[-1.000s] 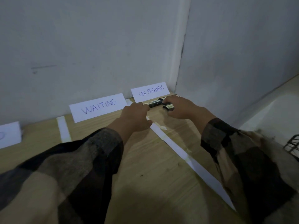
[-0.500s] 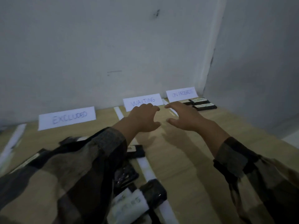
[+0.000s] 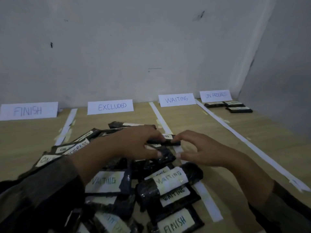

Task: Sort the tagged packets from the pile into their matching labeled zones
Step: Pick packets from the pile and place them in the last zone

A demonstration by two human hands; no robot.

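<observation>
A pile of black packets [image 3: 117, 182] with white tags lies on the wooden table in front of me. Both hands meet over its far edge. My left hand [image 3: 136, 143] and my right hand [image 3: 198, 148] pinch the two ends of a flat black packet [image 3: 168, 140] whose tag ends in "ING". Four paper signs stand along the wall: FINISH [image 3: 28, 111], EXCLUDED [image 3: 110, 106], WAITING [image 3: 176, 99] and ON PROGRESS [image 3: 215, 95]. Three black packets [image 3: 228, 106] lie in the ON PROGRESS zone.
White paper strips [image 3: 159, 116] taped to the table divide the zones. A grey wall runs behind the signs and a second wall [image 3: 277, 81] closes the right side. Bare wood [image 3: 193, 121] shows in the WAITING zone.
My view swung left from the ON PROGRESS corner to the pile. Both hands left the packets there, drew back, and now grip a packet at the pile's far edge.
</observation>
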